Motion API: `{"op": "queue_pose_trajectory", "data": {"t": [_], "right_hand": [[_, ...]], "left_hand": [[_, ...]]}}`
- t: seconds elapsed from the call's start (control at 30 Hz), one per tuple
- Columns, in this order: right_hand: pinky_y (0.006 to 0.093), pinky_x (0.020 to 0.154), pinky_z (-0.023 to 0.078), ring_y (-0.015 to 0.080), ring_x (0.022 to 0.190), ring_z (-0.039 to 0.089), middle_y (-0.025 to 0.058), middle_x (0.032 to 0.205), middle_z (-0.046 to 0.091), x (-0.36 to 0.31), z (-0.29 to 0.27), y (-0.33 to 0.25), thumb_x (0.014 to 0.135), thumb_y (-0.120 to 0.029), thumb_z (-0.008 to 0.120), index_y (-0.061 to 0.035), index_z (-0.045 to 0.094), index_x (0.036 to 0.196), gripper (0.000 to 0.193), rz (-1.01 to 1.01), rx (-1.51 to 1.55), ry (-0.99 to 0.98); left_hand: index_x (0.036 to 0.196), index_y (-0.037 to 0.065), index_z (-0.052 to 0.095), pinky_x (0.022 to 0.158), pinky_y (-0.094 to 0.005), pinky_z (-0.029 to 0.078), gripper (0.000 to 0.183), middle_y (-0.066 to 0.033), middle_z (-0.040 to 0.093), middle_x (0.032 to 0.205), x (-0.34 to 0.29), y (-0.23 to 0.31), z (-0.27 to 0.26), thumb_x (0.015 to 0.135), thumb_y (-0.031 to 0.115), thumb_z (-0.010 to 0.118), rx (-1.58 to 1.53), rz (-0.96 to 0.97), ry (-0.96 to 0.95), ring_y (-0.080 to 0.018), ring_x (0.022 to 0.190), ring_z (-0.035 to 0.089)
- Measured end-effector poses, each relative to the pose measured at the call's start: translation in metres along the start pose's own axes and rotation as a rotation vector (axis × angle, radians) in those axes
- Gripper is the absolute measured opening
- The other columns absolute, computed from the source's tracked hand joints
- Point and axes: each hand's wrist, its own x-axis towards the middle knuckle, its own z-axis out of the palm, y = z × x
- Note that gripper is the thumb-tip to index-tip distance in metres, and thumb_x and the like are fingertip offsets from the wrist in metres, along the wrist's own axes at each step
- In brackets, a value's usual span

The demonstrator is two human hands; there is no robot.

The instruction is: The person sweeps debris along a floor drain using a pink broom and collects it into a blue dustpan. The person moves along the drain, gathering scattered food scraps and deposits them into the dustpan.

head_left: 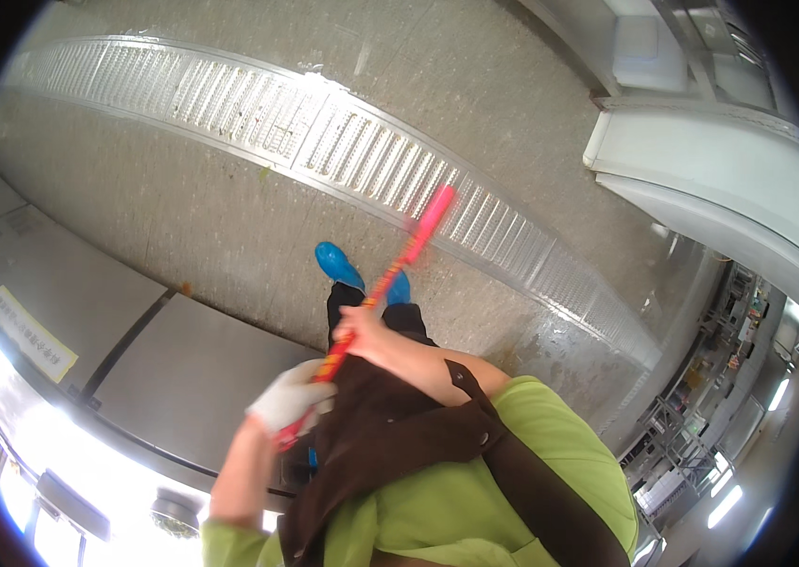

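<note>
Both my hands are closed round a long red handle (387, 280) with yellow markings, slanting up to the right over the floor. At its far end is a bright pink-red head (434, 221), perhaps of a squeegee or brush; it is blurred and I cannot tell which. This head appears over the near edge of the metal drain grating (362, 151); whether it touches is unclear. My left hand (294, 395), in a white glove, grips the lower part near my body. Bare and higher up, my right hand (360, 335) wraps round the middle of the handle.
Steel cabinets (201, 378) line the left side, one bearing a yellow label (31, 333). A white rounded unit (702, 170) stands at the right. My feet, in blue shoe covers (337, 265), are on the grey floor (201, 213). Shelving (674, 435) with various items is at the far right.
</note>
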Motion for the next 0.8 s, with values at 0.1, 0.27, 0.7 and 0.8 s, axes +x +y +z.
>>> {"op": "queue_pose_trajectory", "data": {"t": [0.1,0.27,0.7,0.8], "right_hand": [[0.0263,0.035,0.026,0.012,0.036,0.026,0.0013,0.047,0.027,0.017,0.064,0.068,0.078,-0.01,0.046,-0.0073,0.034,0.065,0.018,0.201,-0.17,-0.133],[0.0253,0.034,0.03,0.0111,0.037,0.031,0.0013,0.049,0.031,0.01,0.121,0.082,0.078,-0.014,0.05,-0.0065,0.035,0.064,0.023,0.031,-0.356,-0.355],[0.0254,0.031,0.032,0.0116,0.034,0.039,0.0016,0.048,0.04,-0.078,0.006,-0.152,0.08,-0.025,0.049,-0.0051,0.039,0.099,0.03,-0.347,-1.659,-0.33],[0.0321,0.049,0.037,0.0139,0.051,0.042,0.005,0.054,0.045,-0.106,-0.105,-0.219,0.076,-0.029,0.054,-0.0014,0.05,0.073,0.028,-0.811,-2.02,-0.038]], "left_hand": [[0.118,0.003,0.033,0.028,-0.0204,0.03,0.049,-0.001,0.044,0.052,-0.055,-0.012,-0.011,0.071,0.007,0.046,-0.109,0.085,0.258,-0.0081,0.031,0.036],[0.12,0.002,0.029,0.028,-0.0214,0.032,0.053,-0.0031,0.044,0.053,-0.062,-0.022,0.008,0.069,0.003,0.042,-0.153,0.352,0.475,-0.0106,0.031,0.037],[0.11,-0.004,0.037,0.046,-0.0229,0.043,0.033,-0.0082,0.052,0.071,0.049,-0.156,0.055,0.083,0.016,0.039,-0.541,0.655,0.718,-0.011,0.05,0.048],[0.1,0.0,0.047,0.044,-0.0228,0.041,0.024,-0.0056,0.053,0.066,0.074,-0.213,0.087,0.082,0.014,0.04,-0.572,0.45,0.831,-0.0101,0.048,0.046]]}}
